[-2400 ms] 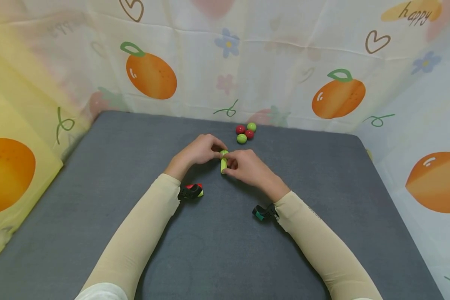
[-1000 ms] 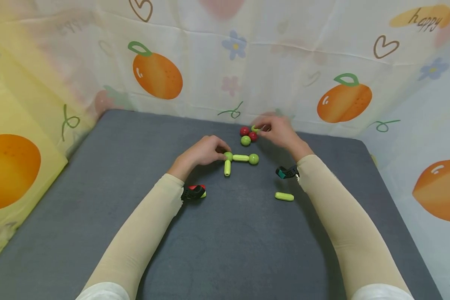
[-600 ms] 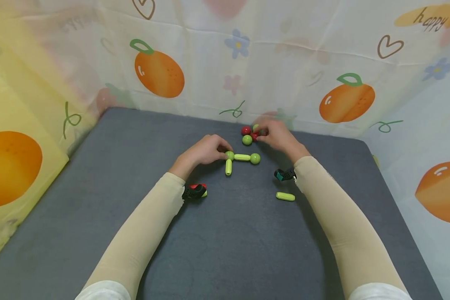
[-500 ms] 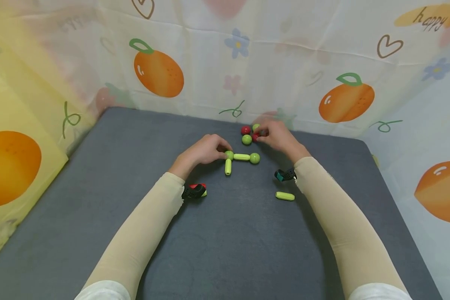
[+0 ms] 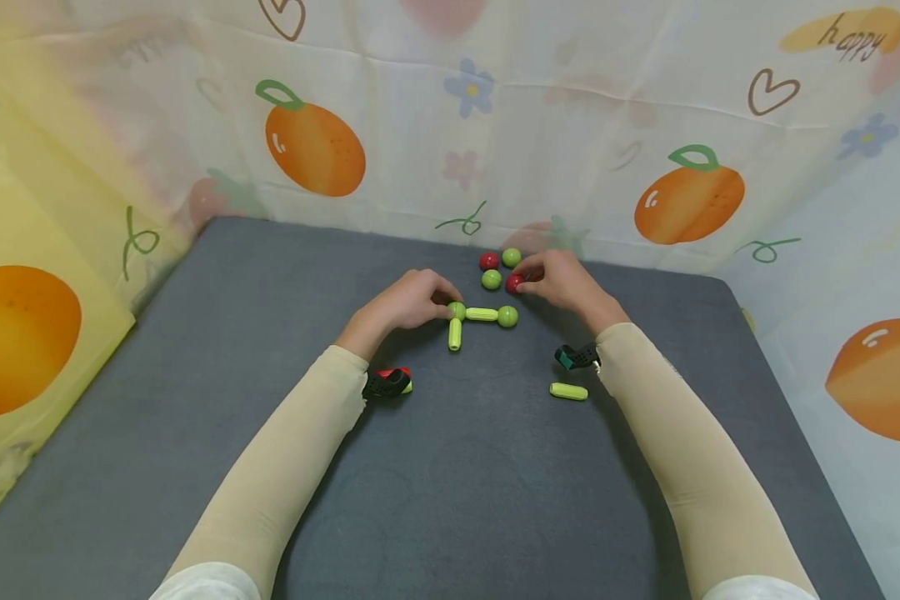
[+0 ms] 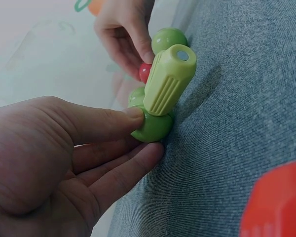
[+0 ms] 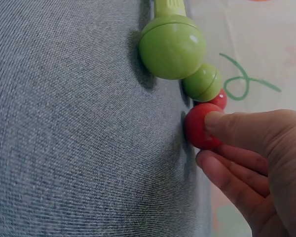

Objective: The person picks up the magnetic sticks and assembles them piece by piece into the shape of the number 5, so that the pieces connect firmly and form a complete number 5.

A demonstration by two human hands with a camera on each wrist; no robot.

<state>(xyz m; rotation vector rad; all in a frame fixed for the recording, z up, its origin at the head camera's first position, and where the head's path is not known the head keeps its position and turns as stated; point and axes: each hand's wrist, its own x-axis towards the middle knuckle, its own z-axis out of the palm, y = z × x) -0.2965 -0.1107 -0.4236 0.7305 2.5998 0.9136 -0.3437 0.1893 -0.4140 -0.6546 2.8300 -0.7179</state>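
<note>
My left hand (image 5: 411, 300) pinches a green ball (image 6: 153, 127) at the corner of a joined piece on the table. From that ball one light-green rod (image 5: 455, 335) points toward me. Another light-green rod (image 5: 482, 314) runs right to a second green ball (image 5: 507, 316). A pale magnet-like disc (image 6: 183, 56) shows in the near rod's end in the left wrist view. At the back, my right hand (image 5: 562, 283) pinches a red ball (image 7: 203, 126) between thumb and fingers, low at the table surface. Beside it sit another red ball (image 5: 489, 261) and two loose green balls (image 5: 491, 279).
A loose light-green rod (image 5: 568, 392) lies right of centre on the dark grey table (image 5: 450, 483). Red and green pieces (image 5: 396, 374) lie partly hidden behind the left wrist camera. A printed curtain (image 5: 397, 125) rises at the table's back edge.
My right hand left the joined piece and reached the balls at the back. It has drawn one red ball slightly toward me, apart from the others. The left hand stays on its green ball.
</note>
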